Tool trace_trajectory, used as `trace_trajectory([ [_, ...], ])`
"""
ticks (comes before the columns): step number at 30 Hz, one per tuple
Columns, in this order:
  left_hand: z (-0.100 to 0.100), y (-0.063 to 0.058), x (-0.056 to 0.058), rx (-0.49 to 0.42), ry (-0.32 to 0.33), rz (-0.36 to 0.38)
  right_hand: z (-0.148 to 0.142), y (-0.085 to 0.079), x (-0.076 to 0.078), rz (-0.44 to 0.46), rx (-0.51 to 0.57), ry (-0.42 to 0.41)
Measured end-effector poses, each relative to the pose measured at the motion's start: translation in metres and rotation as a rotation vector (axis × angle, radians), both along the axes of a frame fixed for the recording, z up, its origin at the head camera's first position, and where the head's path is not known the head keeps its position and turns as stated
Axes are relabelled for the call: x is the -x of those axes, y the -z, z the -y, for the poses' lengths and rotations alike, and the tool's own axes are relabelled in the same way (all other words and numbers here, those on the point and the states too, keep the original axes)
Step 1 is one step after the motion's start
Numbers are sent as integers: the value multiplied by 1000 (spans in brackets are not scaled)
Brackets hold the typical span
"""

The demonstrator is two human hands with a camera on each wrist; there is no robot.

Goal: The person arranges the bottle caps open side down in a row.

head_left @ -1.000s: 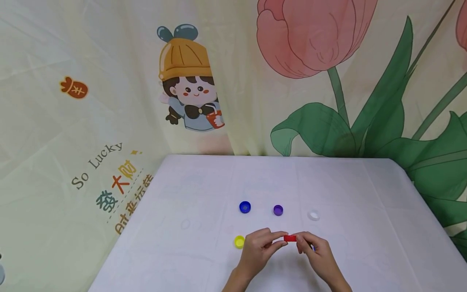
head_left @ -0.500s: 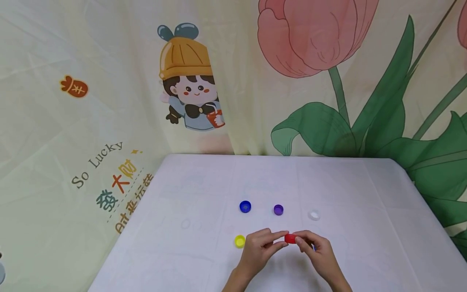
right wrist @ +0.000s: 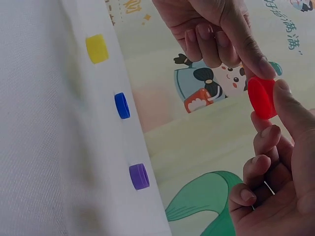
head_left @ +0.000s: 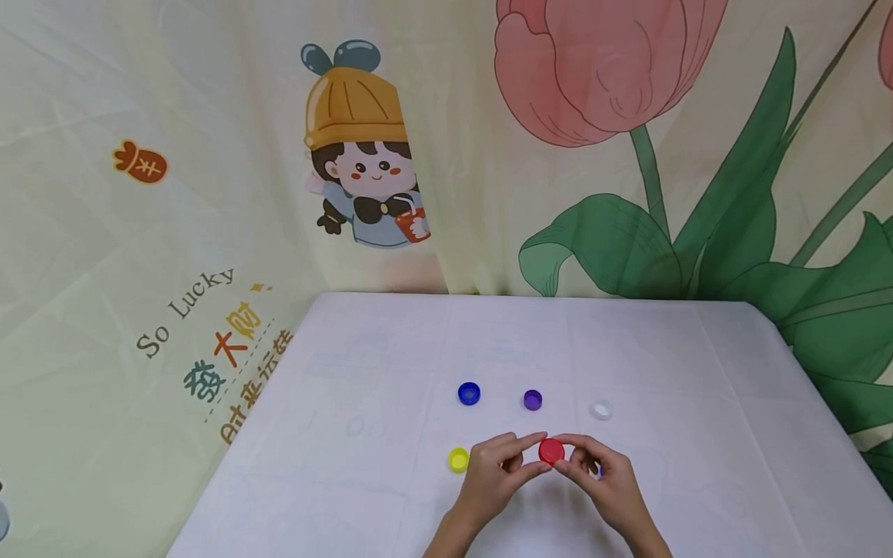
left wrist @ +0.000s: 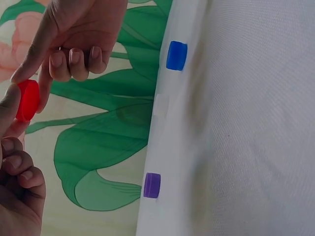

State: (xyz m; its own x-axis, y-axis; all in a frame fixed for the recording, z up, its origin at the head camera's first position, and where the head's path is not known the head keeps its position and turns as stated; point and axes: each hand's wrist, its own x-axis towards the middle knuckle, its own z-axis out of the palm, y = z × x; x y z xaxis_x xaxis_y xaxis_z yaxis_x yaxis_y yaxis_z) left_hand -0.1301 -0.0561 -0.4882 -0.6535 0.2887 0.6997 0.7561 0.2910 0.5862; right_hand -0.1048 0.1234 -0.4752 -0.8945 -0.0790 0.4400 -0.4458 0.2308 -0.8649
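Note:
Between both hands, raised over the white table, is a red bottle cap (head_left: 551, 451), its flat round face turned to the head camera. My left hand (head_left: 491, 471) pinches its left side between thumb and index finger. From the other side, the thumb and index finger of my right hand (head_left: 608, 479) pinch it too. The right wrist view shows the hollow side of the red cap (right wrist: 262, 97) facing away from the person. On both hands the other fingers are curled in toward the palm.
On the white table (head_left: 377, 349) lie a blue cap (head_left: 469, 394), a purple cap (head_left: 533, 400), a clear whitish cap (head_left: 601, 410) and a yellow cap (head_left: 458, 460) beside the left hand. Another blue cap (left wrist: 177, 55) is mostly hidden behind the right hand in the head view. A printed curtain hangs behind.
The red cap has turned between the fingers, from edge-on to showing its flat face to the head camera. Both hands stay in nearly the same place; the caps on the table have not moved.

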Motion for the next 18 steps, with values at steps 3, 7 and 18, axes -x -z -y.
trace_trajectory([
  [3,0,1,0,6,-5,7,1,-1,0,-23,-16,10],
  [7,0,8,2,-4,-12,81,1,-2,1,-50,-32,14],
  [18,1,-3,-4,-54,-30,153,6,10,4,-46,-93,47],
])
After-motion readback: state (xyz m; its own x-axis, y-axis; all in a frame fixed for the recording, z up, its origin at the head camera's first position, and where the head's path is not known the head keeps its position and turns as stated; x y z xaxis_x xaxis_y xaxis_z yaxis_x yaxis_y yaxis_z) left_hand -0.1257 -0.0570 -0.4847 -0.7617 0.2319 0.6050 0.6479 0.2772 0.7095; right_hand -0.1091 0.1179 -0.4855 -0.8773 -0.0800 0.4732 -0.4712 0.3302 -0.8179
